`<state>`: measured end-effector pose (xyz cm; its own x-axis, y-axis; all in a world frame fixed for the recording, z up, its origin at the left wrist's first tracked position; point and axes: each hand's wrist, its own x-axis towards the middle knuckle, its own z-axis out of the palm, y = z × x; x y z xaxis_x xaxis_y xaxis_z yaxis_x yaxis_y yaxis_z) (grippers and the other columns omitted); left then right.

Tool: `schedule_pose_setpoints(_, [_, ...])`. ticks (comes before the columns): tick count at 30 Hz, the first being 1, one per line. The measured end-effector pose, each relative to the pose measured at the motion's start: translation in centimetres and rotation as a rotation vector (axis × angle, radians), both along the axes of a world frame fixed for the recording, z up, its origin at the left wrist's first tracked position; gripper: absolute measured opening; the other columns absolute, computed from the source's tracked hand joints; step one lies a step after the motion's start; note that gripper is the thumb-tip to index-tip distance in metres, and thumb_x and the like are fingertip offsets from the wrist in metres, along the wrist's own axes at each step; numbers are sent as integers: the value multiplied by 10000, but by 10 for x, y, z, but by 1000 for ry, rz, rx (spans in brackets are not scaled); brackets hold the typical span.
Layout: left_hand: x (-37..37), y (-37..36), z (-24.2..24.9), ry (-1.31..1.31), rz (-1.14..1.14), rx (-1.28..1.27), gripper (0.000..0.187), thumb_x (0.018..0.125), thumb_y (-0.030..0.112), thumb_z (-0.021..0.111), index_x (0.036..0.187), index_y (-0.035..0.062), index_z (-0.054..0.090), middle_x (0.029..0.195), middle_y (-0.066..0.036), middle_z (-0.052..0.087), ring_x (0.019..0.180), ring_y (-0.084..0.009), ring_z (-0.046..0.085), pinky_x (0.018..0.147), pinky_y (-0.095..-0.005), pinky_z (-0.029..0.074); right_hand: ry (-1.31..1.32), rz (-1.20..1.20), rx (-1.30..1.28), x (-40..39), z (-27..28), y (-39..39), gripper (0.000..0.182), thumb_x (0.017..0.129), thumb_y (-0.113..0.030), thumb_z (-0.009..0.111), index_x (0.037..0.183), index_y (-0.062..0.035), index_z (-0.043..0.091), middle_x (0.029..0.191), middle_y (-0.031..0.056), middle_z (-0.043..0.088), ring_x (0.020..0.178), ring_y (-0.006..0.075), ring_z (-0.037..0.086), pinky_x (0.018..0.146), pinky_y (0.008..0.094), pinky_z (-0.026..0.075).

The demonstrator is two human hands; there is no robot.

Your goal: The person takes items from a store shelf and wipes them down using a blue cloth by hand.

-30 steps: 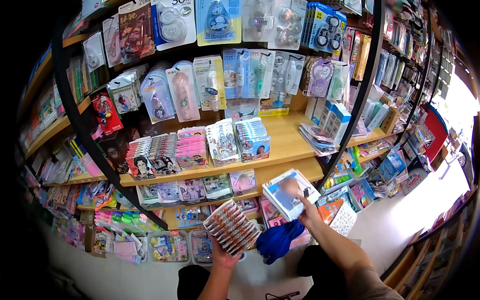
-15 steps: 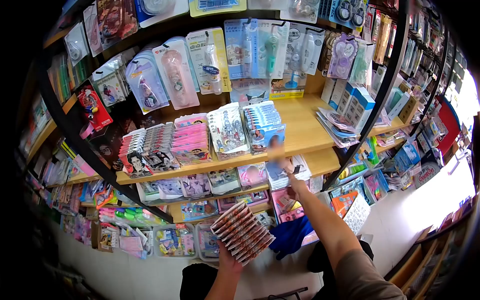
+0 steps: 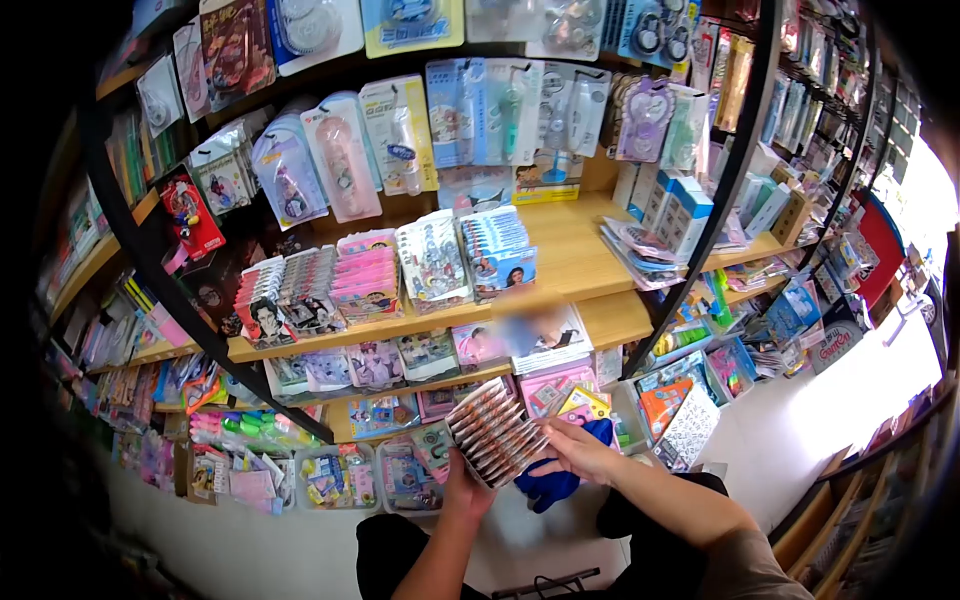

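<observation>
My left hand (image 3: 468, 487) is closed around the lower left of a stack of reddish-brown patterned packets (image 3: 494, 430), held tilted low in front of the shelves. At the stack's right edge my right hand (image 3: 582, 453) grips with thumb and fingers; part of those fingers is hidden. A bunched dark blue cloth (image 3: 548, 488) shows just below the right hand. Ahead, rows of packets fill the front of the wooden shelf (image 3: 575, 260): red-and-black packets (image 3: 262, 305), pink packets (image 3: 366, 275), white packets (image 3: 433, 258) and blue packets (image 3: 499, 250).
Blister packs (image 3: 340, 155) hang on hooks above the shelf. Lower down are a white booklet stack (image 3: 552, 340) and pink packages (image 3: 560, 388). Clear plastic bins (image 3: 338, 503) with small goods stand on the floor. A black upright post (image 3: 712, 215) rises at the right.
My right hand has drawn back from the lower shelf to the packet stack. The left hand has tilted the stack slightly, and the view has shifted a little.
</observation>
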<state>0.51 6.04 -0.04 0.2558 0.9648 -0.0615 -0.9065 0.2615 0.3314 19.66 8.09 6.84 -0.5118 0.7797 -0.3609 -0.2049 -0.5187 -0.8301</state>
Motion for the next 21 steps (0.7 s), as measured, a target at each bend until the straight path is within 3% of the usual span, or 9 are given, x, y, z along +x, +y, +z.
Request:
schedule_pose_setpoints(3, [8, 4, -7, -56, -57, -6, 670, 797, 521, 531, 1314, 126, 376, 1320, -93, 432, 1199, -311, 422, 986, -501, 349, 47, -58, -21, 9, 0, -6, 413, 942, -313, 432, 1257, -51, 376, 1122, 67, 529, 967, 175, 565, 798, 320, 497])
schedule_pose_setpoints(7, [18, 4, -6, 94, -97, 15, 686, 795, 530, 525, 1320, 123, 356, 1318, -90, 435, 1200, -295, 427, 988, -480, 349, 9, -119, -52, 23, 3, -12, 337, 945, -266, 434, 1214, -62, 427, 1052, 48, 566, 896, 147, 584, 754, 284, 501])
schedule_pose_setpoints(10, [24, 5, 9, 10, -221, 110, 603, 848, 447, 525, 1309, 94, 361, 1292, -81, 454, 1175, -235, 450, 1011, -412, 340, -21, -216, -27, 30, 0, -14, 277, 946, -218, 427, 1175, -66, 466, 972, 31, 591, 809, 122, 589, 709, 262, 499])
schedule_pose_setpoints(15, [29, 6, 13, 130, -247, -11, 614, 858, 493, 469, 1312, 98, 346, 1284, -123, 454, 1149, -334, 469, 876, -554, 428, -97, -370, 99, 49, 6, -4, 238, 945, -198, 422, 1117, -59, 507, 933, 33, 592, 767, 115, 575, 680, 258, 496])
schedule_pose_setpoints(21, [26, 5, 15, 211, -209, -61, 589, 875, 525, 390, 1276, 93, 382, 1248, -154, 484, 1133, -377, 475, 841, -573, 440, -163, -547, 273, 75, 53, 47, 284, 950, -267, 403, 1060, -46, 545, 915, 48, 605, 747, 139, 577, 632, 265, 476])
